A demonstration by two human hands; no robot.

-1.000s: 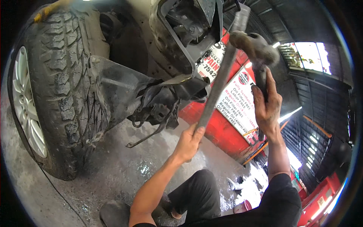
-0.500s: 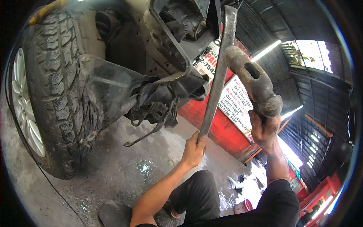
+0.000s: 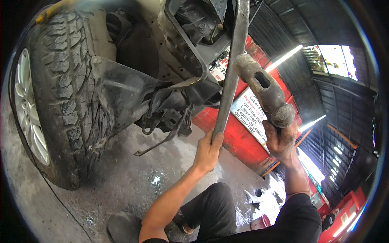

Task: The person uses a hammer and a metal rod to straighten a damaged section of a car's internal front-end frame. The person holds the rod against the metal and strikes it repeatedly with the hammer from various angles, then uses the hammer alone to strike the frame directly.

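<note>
left hand (image 3: 207, 150): fingers clamped round the lower end of the long steel bar (image 3: 230, 69), which rises toward 12 o'clock.
right hand (image 3: 281, 139): fingers clenched under the hammer head (image 3: 263, 90), just at the bar's 3 o'clock.
tyre (image 3: 67, 97): 9 o'clock.

bar (image 3: 231, 77): dull grey metal | hammer head (image 3: 265, 91): rough, pitted metal | tyre (image 3: 69, 97): matt, cracked rubber

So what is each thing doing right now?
left hand: gripping the bar's lower end.
metal bar: upright, reaching up into the car's underside.
right hand: raised, holding the hammer.
hammer: head up beside the bar.
tyre: worn and cracked, on the floor.
loose wire: hanging under the car.
</note>
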